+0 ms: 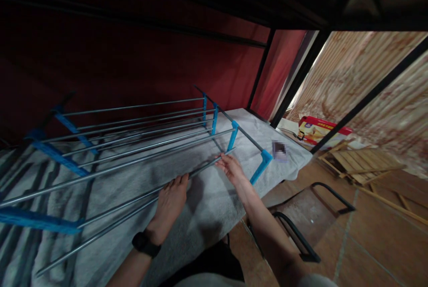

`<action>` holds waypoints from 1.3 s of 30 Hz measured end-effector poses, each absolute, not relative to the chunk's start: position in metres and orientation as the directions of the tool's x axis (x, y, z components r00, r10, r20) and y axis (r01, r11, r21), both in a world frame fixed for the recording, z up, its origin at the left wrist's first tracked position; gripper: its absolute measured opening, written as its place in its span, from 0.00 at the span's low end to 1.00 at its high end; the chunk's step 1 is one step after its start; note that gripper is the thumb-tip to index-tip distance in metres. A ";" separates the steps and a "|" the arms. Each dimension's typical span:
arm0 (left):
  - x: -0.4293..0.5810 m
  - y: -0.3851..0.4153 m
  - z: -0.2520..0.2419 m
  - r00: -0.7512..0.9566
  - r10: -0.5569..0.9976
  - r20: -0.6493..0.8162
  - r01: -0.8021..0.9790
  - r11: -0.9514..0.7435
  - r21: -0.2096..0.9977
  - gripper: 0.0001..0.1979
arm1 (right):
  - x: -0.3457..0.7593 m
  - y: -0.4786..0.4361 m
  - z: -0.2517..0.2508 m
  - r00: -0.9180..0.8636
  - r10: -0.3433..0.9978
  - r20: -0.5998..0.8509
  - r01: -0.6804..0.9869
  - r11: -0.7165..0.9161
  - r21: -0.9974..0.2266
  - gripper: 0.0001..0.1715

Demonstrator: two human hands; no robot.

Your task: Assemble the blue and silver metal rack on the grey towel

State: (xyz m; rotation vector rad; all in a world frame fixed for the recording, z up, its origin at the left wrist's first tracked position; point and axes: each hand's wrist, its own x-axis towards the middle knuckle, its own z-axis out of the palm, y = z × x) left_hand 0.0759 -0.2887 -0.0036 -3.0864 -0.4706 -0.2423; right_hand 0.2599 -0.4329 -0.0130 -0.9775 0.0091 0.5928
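Observation:
A metal rack with blue plastic brackets point(261, 166) and several thin grey rods lies across a light grey blanket point(207, 206). Near the front of the rack, my left hand point(172, 195) is closed over a metal rod point(204, 166); its fingertips are partly hidden. My right hand point(230, 167) pinches the same rod close to its right end, just short of a blue bracket point(233, 135). Another loose-looking rod point(96, 236) passes below and slants toward the lower left. On my left wrist is a black watch point(146, 244).
Black bed-frame posts point(296, 81) rise at the right, with a dark red wall point(133, 64) behind. A chair with black armrests point(307, 215) stands at the front right. Beyond it are a red box point(323, 131) and a wooden slatted piece point(364, 162). A blurred small item point(280, 151) lies on the blanket.

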 end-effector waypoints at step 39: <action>0.038 -0.358 0.048 0.911 0.065 0.408 0.072 -0.997 -0.001 0.17 | 0.241 -0.577 0.006 0.955 -0.029 0.296 0.296 0.020 -0.955 0.28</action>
